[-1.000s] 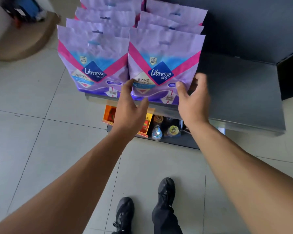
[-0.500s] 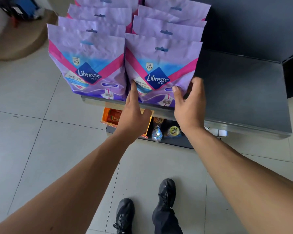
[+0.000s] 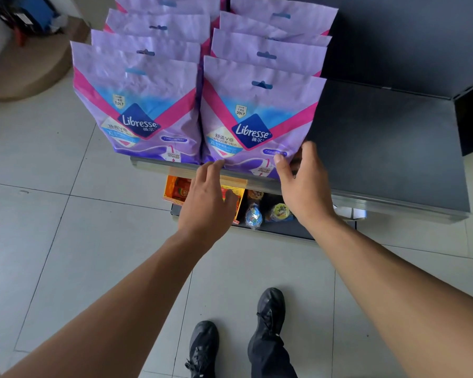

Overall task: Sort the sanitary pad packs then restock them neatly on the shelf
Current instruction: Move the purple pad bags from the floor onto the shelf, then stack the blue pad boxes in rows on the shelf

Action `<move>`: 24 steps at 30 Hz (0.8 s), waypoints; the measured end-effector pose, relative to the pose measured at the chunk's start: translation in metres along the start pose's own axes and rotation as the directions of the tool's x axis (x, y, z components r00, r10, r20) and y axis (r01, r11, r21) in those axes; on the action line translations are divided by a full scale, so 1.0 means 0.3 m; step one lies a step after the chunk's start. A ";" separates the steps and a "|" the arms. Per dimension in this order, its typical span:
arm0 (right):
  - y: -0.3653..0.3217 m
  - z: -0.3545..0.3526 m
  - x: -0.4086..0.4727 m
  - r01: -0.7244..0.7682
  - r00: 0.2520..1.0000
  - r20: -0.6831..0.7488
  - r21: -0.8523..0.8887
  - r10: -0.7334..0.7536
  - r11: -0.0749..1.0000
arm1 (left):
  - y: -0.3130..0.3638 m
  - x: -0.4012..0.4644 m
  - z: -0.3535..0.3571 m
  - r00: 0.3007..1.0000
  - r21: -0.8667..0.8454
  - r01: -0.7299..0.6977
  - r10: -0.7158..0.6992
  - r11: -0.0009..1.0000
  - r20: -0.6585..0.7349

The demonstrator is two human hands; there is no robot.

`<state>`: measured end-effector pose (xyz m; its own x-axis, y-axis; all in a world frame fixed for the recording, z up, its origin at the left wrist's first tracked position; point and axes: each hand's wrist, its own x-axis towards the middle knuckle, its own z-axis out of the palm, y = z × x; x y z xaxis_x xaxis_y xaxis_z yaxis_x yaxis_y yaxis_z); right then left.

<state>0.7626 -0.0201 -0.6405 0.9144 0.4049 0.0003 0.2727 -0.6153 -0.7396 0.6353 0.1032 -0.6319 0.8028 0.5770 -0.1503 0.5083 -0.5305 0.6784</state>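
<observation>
Both hands have slipped lower on the front right Libresse pack (image 3: pixel 260 115), now at its bottom corners. Left hand (image 3: pixel 206 197) loose-fingered, right hand (image 3: pixel 302 184) spread wide, fingertips touching (nothing gripped). Pack stands upright at the shelf (image 3: pixel 388 148) front edge; squaring-up step, next nudge it flush beside the left-row pack (image 3: pixel 137 105).

Bright daylight, soft shadows; glare on floor tiles (image 3: pixel 38 165) & glossy packs (image 3: pixel 137 105). Wide-angle bend at edges, hands slightly blurred, dark shelf (image 3: pixel 380 148) underexposed.
</observation>
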 end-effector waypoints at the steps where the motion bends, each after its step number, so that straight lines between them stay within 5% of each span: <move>1: 0.003 -0.002 -0.007 -0.003 1.000 0.015 0.010 0.003 1.000 | -0.004 0.000 0.000 1.000 0.035 -0.012 0.012 0.999 0.012; 12: 0.008 0.026 -0.016 -0.057 0.998 0.035 -0.093 0.060 0.994 | -0.028 0.005 -0.003 0.990 0.387 -0.093 0.046 0.917 0.130; 24: -0.004 0.012 -0.048 -0.010 1.000 -0.029 -0.169 0.005 0.986 | -0.021 0.014 -0.047 0.991 0.391 -0.105 0.064 0.914 0.117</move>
<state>0.7480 -0.0226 -0.6420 0.9240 0.3820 0.0156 0.3100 -0.7248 -0.6153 0.6313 0.1178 -0.6266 0.8644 0.4655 -0.1899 0.5025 -0.7885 0.3546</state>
